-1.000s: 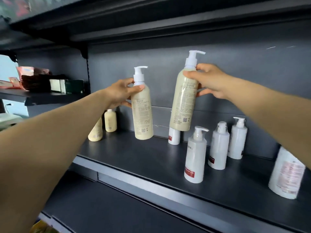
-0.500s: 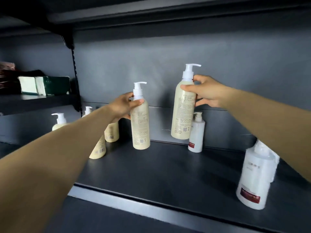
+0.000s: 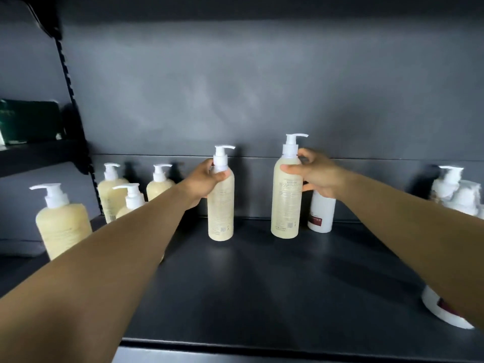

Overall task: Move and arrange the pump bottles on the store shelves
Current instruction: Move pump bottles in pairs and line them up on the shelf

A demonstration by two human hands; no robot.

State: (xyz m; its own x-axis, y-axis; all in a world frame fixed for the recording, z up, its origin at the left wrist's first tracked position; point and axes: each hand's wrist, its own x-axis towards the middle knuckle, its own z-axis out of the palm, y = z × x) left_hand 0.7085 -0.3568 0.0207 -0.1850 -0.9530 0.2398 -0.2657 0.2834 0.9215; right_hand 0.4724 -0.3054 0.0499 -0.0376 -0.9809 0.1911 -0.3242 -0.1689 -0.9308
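Note:
Two tall cream pump bottles stand upright on the dark shelf [image 3: 262, 284] near its back wall. My left hand [image 3: 203, 182] grips the left tall bottle [image 3: 220, 205] at its shoulder, just below the white pump. My right hand [image 3: 318, 174] holds the right tall bottle [image 3: 286, 200] at its upper body, fingers wrapped behind it. Both bottle bases appear to rest on the shelf. A white bottle with a red label [image 3: 320, 216] stands just behind my right hand.
Several squat cream pump bottles [image 3: 62, 221] cluster at the left. White pump bottles [image 3: 455, 189] stand at the far right, and another white bottle [image 3: 445, 310] sits under my right forearm. A green box [image 3: 28, 121] lies on the upper left shelf.
Both hands have lowered the two tall cream bottles from mid-air down onto the shelf near the back. The camera view has dropped and shifted right.

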